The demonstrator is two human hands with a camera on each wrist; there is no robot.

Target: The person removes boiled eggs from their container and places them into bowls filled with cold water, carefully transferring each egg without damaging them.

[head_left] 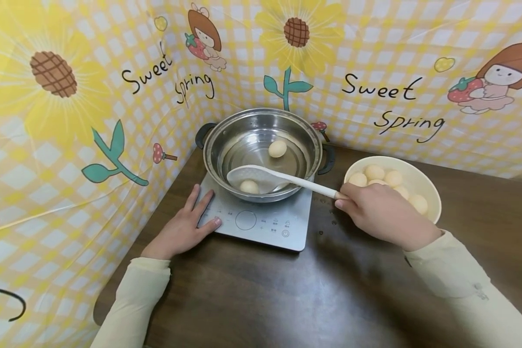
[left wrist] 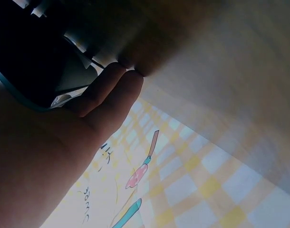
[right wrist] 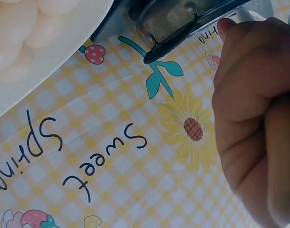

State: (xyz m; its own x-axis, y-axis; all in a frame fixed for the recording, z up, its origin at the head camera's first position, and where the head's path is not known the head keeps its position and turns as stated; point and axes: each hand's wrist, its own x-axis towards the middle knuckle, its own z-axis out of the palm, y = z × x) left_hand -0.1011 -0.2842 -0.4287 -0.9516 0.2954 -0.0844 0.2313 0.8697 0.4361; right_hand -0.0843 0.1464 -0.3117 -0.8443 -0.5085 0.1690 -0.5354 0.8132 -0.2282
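My right hand [head_left: 380,210] grips the handle of a white long-handled spoon [head_left: 302,182], whose wooden end shows in the right wrist view. The spoon's bowl lies over the near side of a steel pot [head_left: 263,112] that holds clear water. One egg [head_left: 249,187] appears at the lower edge of the spoon's bowl, overlapping it in the head view. Farther back in the pot is another egg [head_left: 278,149]. With fingers spread, my left hand [head_left: 184,231] rests at the left edge of the white induction cooker [head_left: 261,237], its thumb on the panel.
A cream bowl [head_left: 435,203] of several eggs [head_left: 393,179] stands right of the pot, partly behind my right hand. The pot's black side handles [head_left: 327,160] stick out. Water drops dot the dark wooden table [head_left: 261,290]. Checked sheeting [head_left: 374,48] lines the back and left.
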